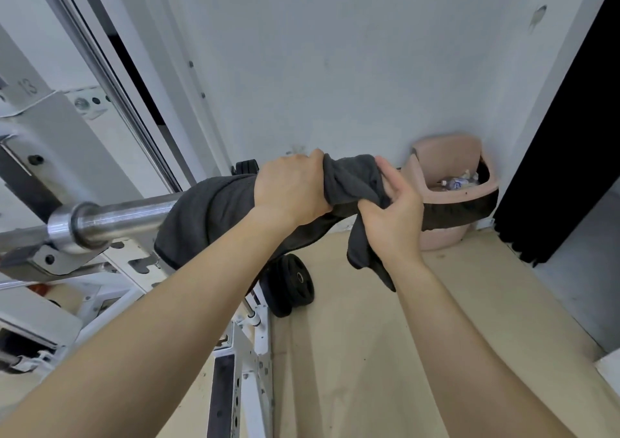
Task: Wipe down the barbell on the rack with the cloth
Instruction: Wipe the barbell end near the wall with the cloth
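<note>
The barbell [124,218] lies across the rack [50,256], its bare steel sleeve running out toward three o'clock until the dark cloth [208,216] swallows the end. The left hand [290,191] is clamped over the cloth-wrapped sleeve; the right hand [391,218], just at its three o'clock, pinches a loose bunch of cloth at the tip. This looks like the sleeve-wiping step. Next, I'd judge, the grip must slide toward nine o'clock along the bare metal. A pink bin [453,182] stands beyond, at two o'clock.
</note>
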`<state>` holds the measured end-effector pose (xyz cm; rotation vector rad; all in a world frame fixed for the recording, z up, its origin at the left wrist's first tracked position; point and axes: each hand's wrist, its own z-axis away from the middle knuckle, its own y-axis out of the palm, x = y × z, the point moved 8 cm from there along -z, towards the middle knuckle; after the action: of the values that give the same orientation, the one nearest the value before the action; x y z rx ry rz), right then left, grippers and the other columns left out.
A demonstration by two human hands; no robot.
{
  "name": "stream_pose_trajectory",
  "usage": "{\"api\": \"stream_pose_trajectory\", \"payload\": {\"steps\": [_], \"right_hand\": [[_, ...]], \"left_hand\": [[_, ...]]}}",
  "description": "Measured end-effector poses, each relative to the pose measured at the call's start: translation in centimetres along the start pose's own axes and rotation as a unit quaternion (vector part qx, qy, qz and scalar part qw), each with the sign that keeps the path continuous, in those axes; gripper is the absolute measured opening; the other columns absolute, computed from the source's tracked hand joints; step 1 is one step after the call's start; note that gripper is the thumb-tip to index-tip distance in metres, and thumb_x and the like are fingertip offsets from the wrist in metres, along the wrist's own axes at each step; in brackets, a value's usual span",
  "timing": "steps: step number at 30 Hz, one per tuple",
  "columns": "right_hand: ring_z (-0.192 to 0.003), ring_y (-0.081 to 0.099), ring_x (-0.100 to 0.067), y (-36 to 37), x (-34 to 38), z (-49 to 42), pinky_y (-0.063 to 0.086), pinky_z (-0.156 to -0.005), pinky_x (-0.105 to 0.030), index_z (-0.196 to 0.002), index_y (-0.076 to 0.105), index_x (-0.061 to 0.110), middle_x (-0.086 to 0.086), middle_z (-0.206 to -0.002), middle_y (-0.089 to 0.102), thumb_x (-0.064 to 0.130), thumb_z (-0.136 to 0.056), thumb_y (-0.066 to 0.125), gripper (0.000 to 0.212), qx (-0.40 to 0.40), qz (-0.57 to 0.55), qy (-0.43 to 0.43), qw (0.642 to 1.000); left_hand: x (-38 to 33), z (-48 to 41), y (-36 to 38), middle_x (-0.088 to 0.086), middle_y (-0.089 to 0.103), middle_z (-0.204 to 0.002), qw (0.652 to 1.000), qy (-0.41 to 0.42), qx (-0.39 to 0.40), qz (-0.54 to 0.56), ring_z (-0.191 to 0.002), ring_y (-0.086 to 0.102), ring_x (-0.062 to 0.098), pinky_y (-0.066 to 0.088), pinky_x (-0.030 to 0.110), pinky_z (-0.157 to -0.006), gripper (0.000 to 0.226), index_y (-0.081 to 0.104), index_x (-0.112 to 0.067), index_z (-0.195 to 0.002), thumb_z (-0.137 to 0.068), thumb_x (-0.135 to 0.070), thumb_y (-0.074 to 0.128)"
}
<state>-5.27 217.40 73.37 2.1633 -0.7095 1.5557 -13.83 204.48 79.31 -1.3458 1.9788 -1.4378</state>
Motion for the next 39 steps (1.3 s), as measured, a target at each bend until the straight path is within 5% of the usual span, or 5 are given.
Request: {"api": "stream_pose_trajectory", "payload": {"steps": [22, 25, 28, 35, 39], "right_hand": [[-0.116, 0.063, 0.002, -0.5, 0.7, 0.0, 0.05, -0.099, -0.018, -0.136, 0.062, 0.011, 0.004, -0.125, 0.071, -0.013, -0.078, 0.059, 0.062, 0.015, 0.025, -0.032, 0.999], [-0.093, 0.066, 0.004, 0.0, 0.9, 0.0, 0.045, -0.078, -0.003, -0.132, 0.064, 0.017, 0.009, -0.099, 0.076, -0.003, -0.078, 0.064, 0.059, 0.027, 0.11, -0.063, 0.992], [-0.072, 0.059, -0.009, -0.5, 1.4, -0.3, 0.044, -0.061, -0.014, -0.115, 0.067, 0.021, 0.011, -0.076, 0.065, 0.008, -0.074, 0.066, 0.043, 0.038, 0.251, -0.096, 0.962], [-0.138, 0.044, -0.034, 2.7, 1.9, 0.1, 0.036, -0.114, -0.042, -0.147, 0.041, 0.0, -0.018, -0.149, 0.047, 0.008, -0.081, 0.074, 0.074, 0.056, 0.39, -0.235, 0.888], [-0.093, 0.063, -0.029, 5.8, 5.1, -2.3, 0.039, -0.074, -0.035, -0.113, 0.064, 0.011, -0.007, -0.102, 0.069, 0.021, -0.072, 0.079, 0.044, 0.126, 0.527, -0.317, 0.778]], "left_hand": [[0.1, 0.1, 0.0, -0.003, 0.054, -0.069, 1.0, -0.004, -0.018, -0.019, -0.054, 0.046, 0.021, 0.034, 0.03, -0.048, 0.04, 0.047, -0.019, -0.092, -0.077, -0.051, 0.066], [0.1, 0.2, -0.1, -0.004, 0.049, -0.066, 0.999, 0.0, -0.023, -0.022, -0.052, 0.044, 0.021, 0.031, 0.028, -0.048, 0.042, 0.042, -0.019, -0.088, -0.077, -0.053, 0.065], [0.1, 0.2, 0.0, -0.005, 0.049, -0.066, 1.0, 0.006, -0.02, -0.013, -0.053, 0.046, 0.021, 0.035, 0.029, -0.048, 0.043, 0.04, -0.019, -0.088, -0.077, -0.053, 0.065], [1.1, 0.6, -0.3, -0.004, 0.056, -0.07, 0.999, 0.025, -0.014, 0.018, -0.055, 0.049, 0.023, 0.035, 0.03, -0.051, 0.041, 0.048, -0.017, -0.093, -0.076, -0.052, 0.063], [3.9, 1.9, 0.0, -0.004, 0.059, -0.073, 1.0, 0.017, 0.01, 0.016, -0.059, 0.055, 0.023, 0.041, 0.031, -0.052, 0.035, 0.05, -0.019, -0.094, -0.072, -0.043, 0.064]]}}
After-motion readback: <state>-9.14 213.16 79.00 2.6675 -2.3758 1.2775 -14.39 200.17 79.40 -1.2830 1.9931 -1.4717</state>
